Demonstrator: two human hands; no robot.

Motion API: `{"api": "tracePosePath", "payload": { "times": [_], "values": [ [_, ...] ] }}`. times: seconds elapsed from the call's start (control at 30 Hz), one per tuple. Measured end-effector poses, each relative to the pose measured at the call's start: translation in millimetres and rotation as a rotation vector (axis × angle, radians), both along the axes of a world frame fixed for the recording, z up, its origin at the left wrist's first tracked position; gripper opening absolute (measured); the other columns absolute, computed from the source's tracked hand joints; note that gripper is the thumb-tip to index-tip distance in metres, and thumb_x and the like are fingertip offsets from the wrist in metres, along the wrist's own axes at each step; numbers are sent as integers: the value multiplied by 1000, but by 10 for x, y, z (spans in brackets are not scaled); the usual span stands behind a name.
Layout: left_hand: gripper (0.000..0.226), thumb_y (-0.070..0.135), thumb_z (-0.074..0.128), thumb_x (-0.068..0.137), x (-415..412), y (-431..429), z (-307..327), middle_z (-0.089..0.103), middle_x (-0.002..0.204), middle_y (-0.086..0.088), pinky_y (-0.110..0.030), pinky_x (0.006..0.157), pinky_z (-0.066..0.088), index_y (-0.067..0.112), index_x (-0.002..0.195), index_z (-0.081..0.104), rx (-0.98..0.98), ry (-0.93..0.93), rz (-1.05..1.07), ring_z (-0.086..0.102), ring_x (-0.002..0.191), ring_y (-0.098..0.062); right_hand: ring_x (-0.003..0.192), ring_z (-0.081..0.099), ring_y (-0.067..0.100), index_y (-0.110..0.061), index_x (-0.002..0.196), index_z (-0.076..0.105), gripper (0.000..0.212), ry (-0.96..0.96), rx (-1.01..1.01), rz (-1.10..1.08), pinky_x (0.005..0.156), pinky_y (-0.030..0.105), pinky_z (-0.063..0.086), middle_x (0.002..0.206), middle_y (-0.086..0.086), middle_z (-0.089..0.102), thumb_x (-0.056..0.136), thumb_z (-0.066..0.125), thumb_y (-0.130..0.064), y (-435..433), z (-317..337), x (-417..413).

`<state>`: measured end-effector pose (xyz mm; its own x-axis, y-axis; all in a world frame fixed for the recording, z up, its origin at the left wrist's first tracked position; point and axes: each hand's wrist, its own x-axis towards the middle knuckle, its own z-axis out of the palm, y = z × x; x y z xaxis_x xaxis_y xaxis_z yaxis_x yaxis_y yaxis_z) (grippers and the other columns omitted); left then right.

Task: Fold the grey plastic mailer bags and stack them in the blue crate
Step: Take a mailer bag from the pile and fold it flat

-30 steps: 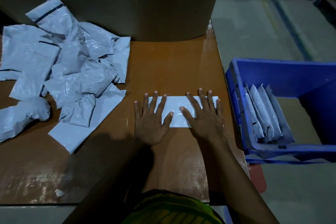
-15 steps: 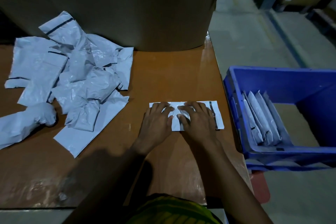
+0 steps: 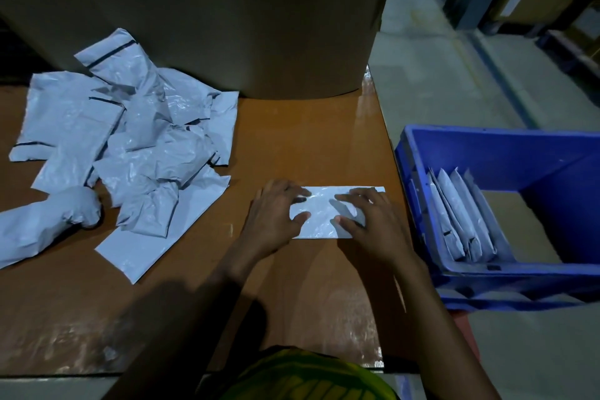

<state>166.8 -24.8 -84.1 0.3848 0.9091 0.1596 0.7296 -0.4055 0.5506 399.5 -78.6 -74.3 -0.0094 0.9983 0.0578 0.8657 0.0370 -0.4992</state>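
A grey mailer bag [image 3: 323,213], folded into a flat strip, lies on the brown table [image 3: 292,140] near its right edge. My left hand [image 3: 276,217] covers the bag's left end, bent fingers and thumb pinching the plastic. My right hand [image 3: 373,224] sits on the right part with its fingers arched, index finger and thumb gripping the plastic; the far right corner of the bag shows. The blue crate [image 3: 503,153] stands to the right of the table, lower down, with several folded bags [image 3: 461,221] standing on edge against its left wall.
A loose pile of crumpled, unfolded grey bags [image 3: 130,146] covers the table's left half, and one rolled bag [image 3: 42,224] lies at the far left. A large cardboard box [image 3: 227,10] blocks the back of the table. Concrete floor [image 3: 438,91] lies beyond the crate.
My hands went from lying flat on the bag, to curled together at its middle, and have now spread apart toward its ends. The bag looks shorter at its left end.
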Motion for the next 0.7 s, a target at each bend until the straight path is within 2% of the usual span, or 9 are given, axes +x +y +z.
{"api": "tracePosePath", "payload": {
  "times": [0.1, 0.17, 0.27, 0.33, 0.4, 0.5, 0.6, 0.63, 0.7],
  "values": [
    [93, 58, 83, 73, 7, 281, 176, 43, 154, 2, -54, 115, 34, 29, 152, 43, -218, 232, -100, 35, 142, -23, 141, 36, 20, -36, 150, 47, 78, -47, -142, 43, 105, 36, 33, 154, -3, 43, 83, 79, -56, 221, 173, 94],
    [112, 62, 86, 69, 45, 439, 247, 31, 162, -1, -56, 120, 26, 29, 158, 28, -296, 446, -165, 26, 148, -28, 149, 26, 23, -39, 157, 32, 103, -158, -303, 74, 118, 47, 24, 162, -3, 31, 72, 86, -60, 366, 244, 134],
    [113, 58, 93, 62, 135, 609, 330, 38, 152, -4, -55, 118, 28, 30, 154, 33, -320, 558, -237, 33, 140, -29, 154, 18, 27, -44, 159, 21, 120, -317, -435, 110, 122, 64, 3, 165, 0, 24, 62, 90, -63, 544, 315, 125],
    [103, 52, 97, 55, 180, 678, 402, 48, 136, -2, -48, 110, 39, 31, 141, 44, -370, 573, -262, 42, 126, -24, 153, 22, 29, -46, 156, 25, 121, -366, -458, 121, 119, 67, -1, 161, 3, 29, 58, 92, -63, 618, 376, 74],
    [87, 46, 100, 53, 193, 729, 499, 53, 124, 0, -41, 99, 47, 28, 124, 54, -414, 581, -285, 46, 115, -21, 146, 31, 28, -46, 150, 35, 113, -345, -472, 113, 119, 64, 7, 149, 3, 40, 55, 95, -60, 656, 474, 23],
    [58, 38, 99, 60, 133, 800, 632, 63, 107, -2, -39, 80, 54, 17, 103, 67, -403, 499, -292, 58, 101, -21, 127, 47, 24, -35, 133, 56, 78, -299, -445, 62, 111, 52, 29, 127, -1, 49, 66, 93, -50, 638, 644, -5],
    [39, 31, 96, 66, 20, 848, 807, 66, 87, 1, -33, 60, 48, 12, 90, 72, -356, 443, -320, 61, 81, -18, 105, 55, 22, -21, 115, 71, 43, -238, -351, 59, 81, 32, 45, 110, -1, 49, 81, 85, -45, 504, 832, 17],
    [37, 29, 96, 66, -4, 858, 868, 65, 84, 2, -30, 58, 43, 13, 87, 71, -341, 448, -341, 59, 78, -17, 99, 58, 21, -19, 108, 73, 34, -199, -321, 55, 72, 30, 45, 106, -1, 52, 85, 82, -42, 444, 895, 37],
    [37, 30, 97, 63, -29, 872, 1002, 64, 83, 5, -32, 60, 43, 20, 82, 68, -302, 445, -381, 57, 78, -16, 95, 62, 21, -18, 102, 76, 23, -161, -270, 25, 71, 33, 49, 100, -2, 61, 91, 77, -39, 317, 1052, 61]
  ]
}}
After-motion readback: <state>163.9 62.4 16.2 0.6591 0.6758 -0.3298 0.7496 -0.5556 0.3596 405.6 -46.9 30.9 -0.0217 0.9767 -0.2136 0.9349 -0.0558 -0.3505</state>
